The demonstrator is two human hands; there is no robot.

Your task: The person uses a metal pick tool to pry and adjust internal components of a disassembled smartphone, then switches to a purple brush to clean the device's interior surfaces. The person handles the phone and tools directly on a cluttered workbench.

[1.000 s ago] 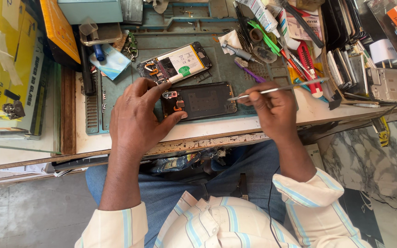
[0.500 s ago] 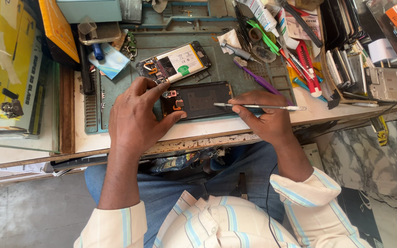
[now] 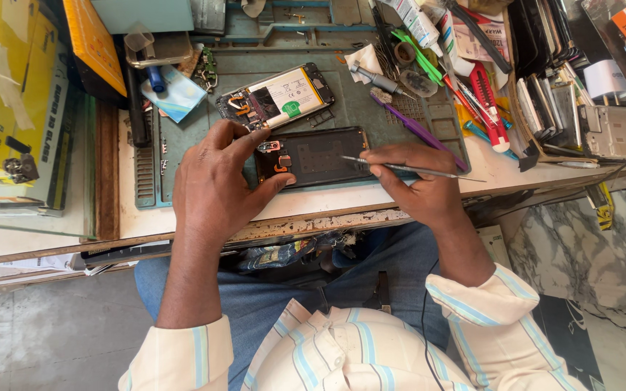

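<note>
Disassembly looks well advanced, judging by how things lie: the phone's dark frame (image 3: 316, 157) sits opened on the green work mat (image 3: 429, 137), its inner face up with small orange and metal parts showing at its left end, while a separate phone body with a white battery (image 3: 277, 96) lies tilted just beyond the frame, apart from it. What seems left is the fine work inside the frame itself — the small parts at its left end are in place, and nothing in it looks closed up or covered.

The left hand (image 3: 215, 185) rests over the frame's left end, fingers spread and curled rather than clenched; its thumb presses the frame's near edge and a fingertip touches the far left corner, so it steadies the frame without lifting it. The right hand (image 3: 418, 185) sits just right of the frame, closed in a pinch on thin metal tweezers (image 3: 400, 167). The tweezers lie nearly level, their tip reaching in over the frame's right half — whether the tip touches the surface I cannot tell.

Beyond the frame's right end lie a purple pry tool (image 3: 411, 124) and a clutter of red and green hand tools (image 3: 472, 87), well clear of both hands.
</note>
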